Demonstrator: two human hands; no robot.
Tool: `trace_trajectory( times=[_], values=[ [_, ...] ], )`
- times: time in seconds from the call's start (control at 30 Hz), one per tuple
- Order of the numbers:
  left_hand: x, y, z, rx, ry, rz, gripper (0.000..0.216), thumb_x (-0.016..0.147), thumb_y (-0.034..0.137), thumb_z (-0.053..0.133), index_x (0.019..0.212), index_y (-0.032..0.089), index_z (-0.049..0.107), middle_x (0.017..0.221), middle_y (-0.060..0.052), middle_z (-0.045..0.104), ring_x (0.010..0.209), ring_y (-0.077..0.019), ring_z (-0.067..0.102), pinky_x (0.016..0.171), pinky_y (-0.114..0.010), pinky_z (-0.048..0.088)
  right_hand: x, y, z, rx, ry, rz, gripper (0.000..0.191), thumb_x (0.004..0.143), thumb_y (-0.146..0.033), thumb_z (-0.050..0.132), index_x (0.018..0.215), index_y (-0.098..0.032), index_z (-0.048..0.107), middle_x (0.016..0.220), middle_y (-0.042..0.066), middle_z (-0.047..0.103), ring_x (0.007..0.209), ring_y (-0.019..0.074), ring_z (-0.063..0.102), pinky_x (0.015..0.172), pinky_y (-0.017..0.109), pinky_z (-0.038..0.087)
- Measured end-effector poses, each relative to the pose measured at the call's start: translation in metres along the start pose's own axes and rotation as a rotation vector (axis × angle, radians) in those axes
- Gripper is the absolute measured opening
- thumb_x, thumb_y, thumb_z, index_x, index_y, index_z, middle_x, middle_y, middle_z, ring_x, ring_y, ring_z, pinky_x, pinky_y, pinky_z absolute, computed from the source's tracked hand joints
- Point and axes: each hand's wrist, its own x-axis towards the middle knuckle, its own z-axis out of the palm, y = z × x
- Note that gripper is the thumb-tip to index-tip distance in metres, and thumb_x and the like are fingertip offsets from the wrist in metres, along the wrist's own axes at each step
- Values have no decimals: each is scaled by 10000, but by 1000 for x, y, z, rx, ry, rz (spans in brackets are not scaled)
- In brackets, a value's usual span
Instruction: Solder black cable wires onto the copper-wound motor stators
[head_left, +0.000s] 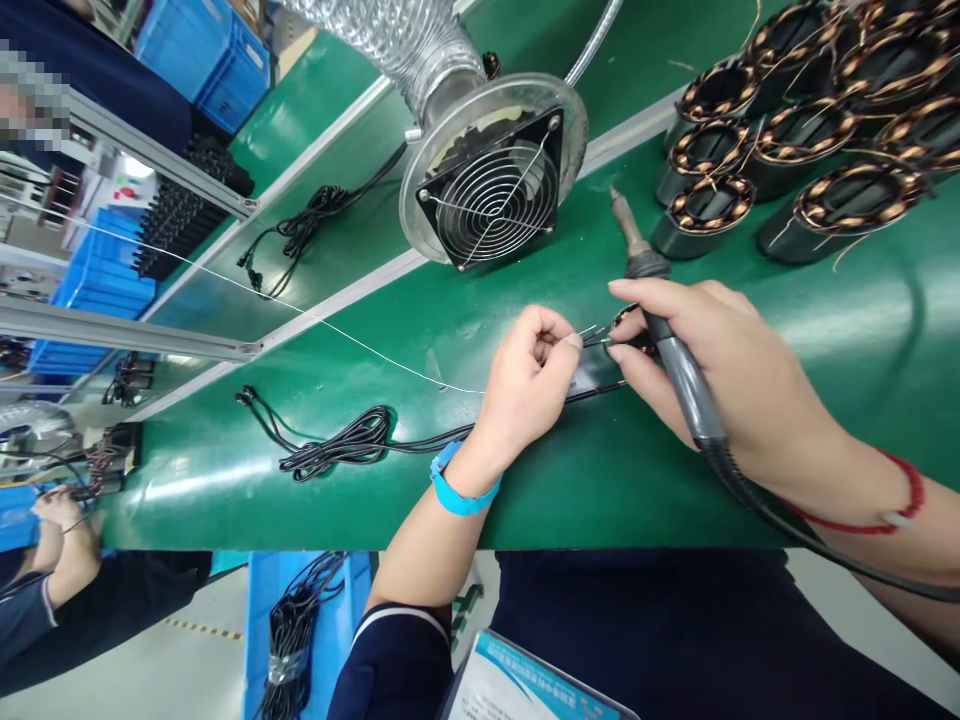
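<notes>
My left hand [534,370] is closed in a pinch on a thin solder wire [375,358], whose short end pokes out past the fingertips. Dark wire leads also meet these fingertips; whether they are gripped too I cannot tell. My right hand [739,370] holds a soldering iron [684,375] across the palm, its tip pointing away from me toward the back of the bench. The thumb and index finger of that hand are at a small dark part with copper windings, mostly hidden behind them. A black cable [337,445] runs beneath my left wrist to this spot.
A fan with a wire guard [495,205] on a foil duct [405,40] stands behind my hands. Several copper-wound stators [709,205] crowd the back right of the green bench [420,510]. Cables fill a blue bin [259,620] below. A co-worker's hands [64,510] are at far left.
</notes>
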Motion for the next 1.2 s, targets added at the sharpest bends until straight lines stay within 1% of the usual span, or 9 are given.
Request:
trace_trajectory(
  times=[0.07,0.17,0.37,0.47,0.63,0.77,0.97,1.03,1.2],
  values=[
    [-2,-1,-1,-9,-23,31,109,902,179,586,812,201,529,694,48,524,545,-63,436,509,-202,353,1,3,3,8,16,-33,461,955,-212,543,1409,-264,482,942,43,693,865,274,644,773,424,513],
    [-3,-2,-4,6,-55,108,103,916,241,598,828,195,570,767,24,561,591,-70,481,548,-210,398,3,4,6,60,43,-19,482,946,-213,556,1414,-290,474,937,30,684,870,262,648,814,426,522],
    [-3,-1,-6,109,-84,224,105,896,204,617,793,185,617,794,0,616,725,-103,567,657,-223,445,3,2,8,167,71,44,478,932,-199,559,1383,-332,478,935,4,667,872,238,668,871,428,547],
    [-4,-1,-4,145,-54,182,97,886,196,632,793,182,607,804,-1,620,730,-102,565,659,-218,443,2,6,10,176,63,13,500,927,-206,577,1403,-312,468,920,-4,667,862,226,677,865,420,552],
    [-4,-2,0,38,-12,31,99,903,179,607,808,182,580,751,26,583,573,-65,458,553,-213,371,-2,13,6,101,7,-38,490,926,-211,561,1400,-304,477,915,4,692,881,247,672,823,424,537],
    [-4,-1,1,59,0,42,102,888,145,621,797,178,588,774,19,588,617,-74,478,608,-227,387,-3,14,0,77,29,13,518,915,-159,527,1409,-301,464,1001,15,716,952,264,675,885,451,535],
    [-1,-2,1,126,12,68,106,865,127,634,778,175,599,784,16,580,661,-88,479,671,-247,397,0,17,2,102,-39,-60,571,894,-93,500,1429,-289,459,1158,15,713,1065,237,675,932,417,550],
    [0,-3,1,130,12,60,99,860,127,637,779,173,604,784,17,581,661,-87,476,672,-246,394,-1,19,3,111,-46,-48,559,912,-128,513,1442,-297,456,1145,17,714,1064,244,675,934,425,547],
    [1,-4,2,98,13,5,90,868,148,635,786,168,606,789,25,577,601,-63,455,623,-230,381,2,24,6,112,-21,4,478,945,-255,567,1414,-312,497,995,13,709,996,265,679,913,454,543]
  ],
)
